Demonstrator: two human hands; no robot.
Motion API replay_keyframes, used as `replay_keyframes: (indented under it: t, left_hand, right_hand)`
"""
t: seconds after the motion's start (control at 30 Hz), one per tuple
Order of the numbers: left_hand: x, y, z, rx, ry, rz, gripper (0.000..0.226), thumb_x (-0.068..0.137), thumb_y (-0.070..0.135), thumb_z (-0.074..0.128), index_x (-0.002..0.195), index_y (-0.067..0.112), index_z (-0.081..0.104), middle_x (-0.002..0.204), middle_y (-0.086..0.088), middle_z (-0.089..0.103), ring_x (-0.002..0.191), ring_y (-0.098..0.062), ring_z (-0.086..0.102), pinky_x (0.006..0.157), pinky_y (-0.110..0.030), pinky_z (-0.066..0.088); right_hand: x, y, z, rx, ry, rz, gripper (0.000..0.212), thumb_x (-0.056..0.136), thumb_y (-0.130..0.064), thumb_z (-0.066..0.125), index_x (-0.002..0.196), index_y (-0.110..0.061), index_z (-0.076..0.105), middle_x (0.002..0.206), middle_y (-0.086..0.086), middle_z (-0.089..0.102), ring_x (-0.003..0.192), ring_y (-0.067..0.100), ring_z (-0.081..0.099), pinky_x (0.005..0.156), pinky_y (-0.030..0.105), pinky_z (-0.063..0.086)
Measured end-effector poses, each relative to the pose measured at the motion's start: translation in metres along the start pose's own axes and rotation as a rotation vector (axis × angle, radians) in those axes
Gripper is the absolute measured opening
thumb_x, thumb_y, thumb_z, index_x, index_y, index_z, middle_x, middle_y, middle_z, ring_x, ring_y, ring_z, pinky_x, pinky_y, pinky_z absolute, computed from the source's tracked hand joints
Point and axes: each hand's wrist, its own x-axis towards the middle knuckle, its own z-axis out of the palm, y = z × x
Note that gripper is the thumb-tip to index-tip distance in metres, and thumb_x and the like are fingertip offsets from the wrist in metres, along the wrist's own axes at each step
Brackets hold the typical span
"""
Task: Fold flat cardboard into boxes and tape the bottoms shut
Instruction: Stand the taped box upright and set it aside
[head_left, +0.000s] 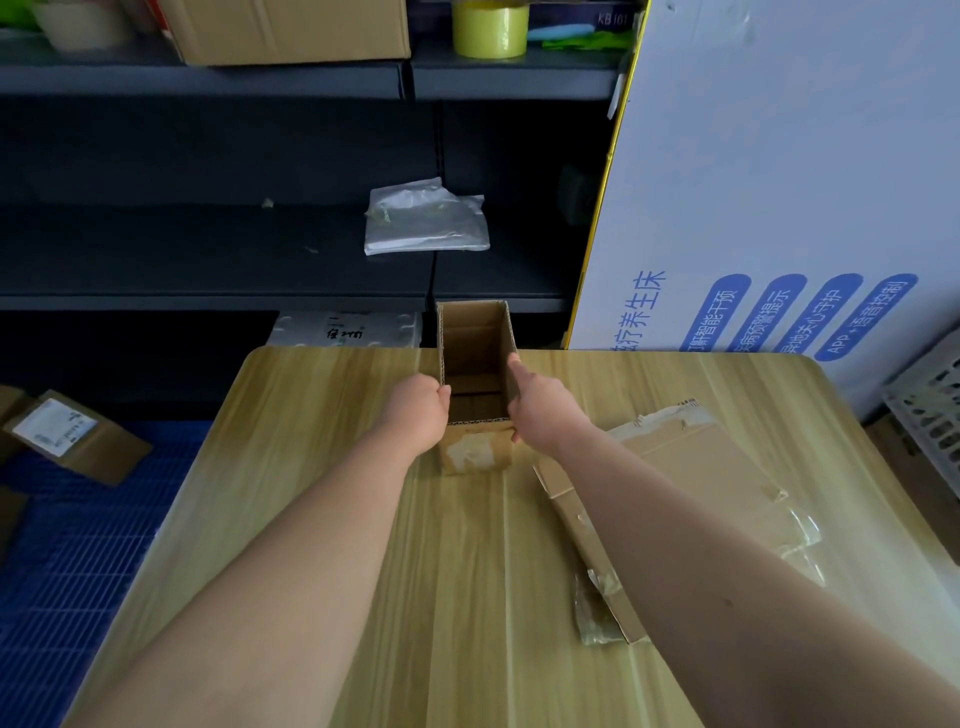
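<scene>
A small brown cardboard box (475, 338) stands upright and open at the far middle of the wooden table (322, 519). Old tape patches show on its near face. My left hand (418, 410) grips the box's left wall at the rim. My right hand (543, 405) holds the right wall, fingers over the edge. A flattened cardboard sheet (691, 478) with scraps of clear tape lies on the table to the right, partly under my right forearm. A yellow tape roll (489, 28) sits on the top shelf behind.
Dark shelving runs behind the table, with a folded white plastic bag (426, 218) on the middle shelf. A tall white printed carton (779, 182) leans at the right. A labelled box (72, 436) lies on the blue floor at left. A white crate (930, 410) stands at far right.
</scene>
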Motion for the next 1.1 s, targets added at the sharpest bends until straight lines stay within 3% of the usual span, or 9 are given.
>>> replay_keyframes:
  t: [0.3, 0.43, 0.57, 0.73, 0.83, 0.97, 1.1]
  left_hand:
    - [-0.007, -0.006, -0.001, 0.061, -0.001, 0.011, 0.043, 0.104, 0.027, 0.033, 0.068, 0.011, 0.049, 0.067, -0.004, 0.051, 0.059, -0.014, 0.047, 0.049, -0.024, 0.030]
    - [0.004, -0.003, -0.003, 0.085, -0.003, 0.021, 0.044, 0.105, 0.029, 0.031, 0.070, 0.009, 0.049, 0.068, -0.005, 0.051, 0.059, -0.015, 0.049, 0.049, -0.025, 0.032]
    - [0.003, -0.001, 0.001, 0.087, -0.007, 0.014, 0.045, 0.105, 0.028, 0.028, 0.073, 0.007, 0.050, 0.069, -0.005, 0.050, 0.064, -0.020, 0.051, 0.060, -0.029, 0.040]
    - [-0.004, 0.004, 0.001, 0.089, 0.004, 0.001, 0.047, 0.105, 0.033, 0.025, 0.072, 0.010, 0.048, 0.069, -0.004, 0.051, 0.061, -0.016, 0.050, 0.053, -0.027, 0.034]
    - [-0.007, 0.006, -0.003, 0.110, 0.010, -0.017, 0.046, 0.105, 0.035, 0.026, 0.079, 0.008, 0.053, 0.073, -0.005, 0.055, 0.066, -0.018, 0.055, 0.060, -0.027, 0.040]
    - [-0.009, 0.005, -0.007, 0.145, 0.015, -0.021, 0.050, 0.105, 0.034, 0.025, 0.065, 0.011, 0.043, 0.064, -0.003, 0.047, 0.056, -0.015, 0.045, 0.052, -0.026, 0.032]
    - [-0.009, 0.001, -0.010, 0.149, 0.013, -0.022, 0.050, 0.105, 0.035, 0.025, 0.065, 0.011, 0.044, 0.063, -0.003, 0.047, 0.056, -0.015, 0.046, 0.052, -0.026, 0.033]
  right_hand:
    - [-0.011, 0.002, -0.004, -0.013, -0.014, -0.007, 0.082, 0.092, -0.002, 0.058, 0.154, -0.025, 0.010, 0.114, 0.013, 0.062, 0.077, 0.015, 0.061, 0.057, 0.023, 0.051]
    - [-0.001, -0.001, -0.008, -0.029, -0.012, -0.025, 0.077, 0.094, -0.002, 0.054, 0.154, -0.023, 0.011, 0.114, 0.013, 0.062, 0.086, 0.019, 0.064, 0.069, 0.028, 0.057]
    - [-0.007, 0.003, -0.006, -0.200, 0.033, -0.061, 0.064, 0.102, -0.013, 0.040, 0.154, -0.025, 0.005, 0.098, 0.011, 0.065, 0.075, 0.021, 0.065, 0.066, 0.036, 0.060]
    - [-0.013, 0.001, -0.009, -0.275, 0.111, -0.151, 0.057, 0.104, -0.029, 0.037, 0.153, -0.027, 0.010, 0.129, 0.008, 0.057, 0.090, 0.024, 0.065, 0.061, 0.033, 0.053]
    - [-0.015, -0.003, -0.010, -0.247, 0.132, -0.150, 0.050, 0.103, -0.031, 0.038, 0.150, -0.023, 0.021, 0.135, 0.008, 0.054, 0.101, 0.025, 0.064, 0.068, 0.033, 0.054]
    - [-0.014, -0.005, -0.011, -0.245, 0.168, -0.141, 0.040, 0.104, -0.030, 0.036, 0.142, -0.018, 0.032, 0.124, 0.009, 0.059, 0.099, 0.025, 0.063, 0.068, 0.032, 0.052]
    - [-0.015, -0.007, -0.013, -0.289, 0.190, -0.151, 0.044, 0.104, -0.032, 0.033, 0.145, -0.016, 0.032, 0.131, 0.009, 0.057, 0.114, 0.027, 0.057, 0.083, 0.037, 0.052]
